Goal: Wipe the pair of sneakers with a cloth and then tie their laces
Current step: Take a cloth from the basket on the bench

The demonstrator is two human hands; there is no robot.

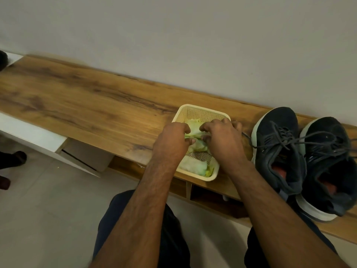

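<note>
I see both hands down in the cream basket point(201, 111) near the bench's point(77, 105) front edge. My left hand point(172, 141) and right hand point(222, 140) each pinch the pale green cloth point(195, 144), which lies bunched directly under them. The two dark sneakers point(301, 157), laces loose, stand just right of the basket. My hands hide much of the cloth.

no text, label, brand, number or sign can be read anywhere in this view.
</note>
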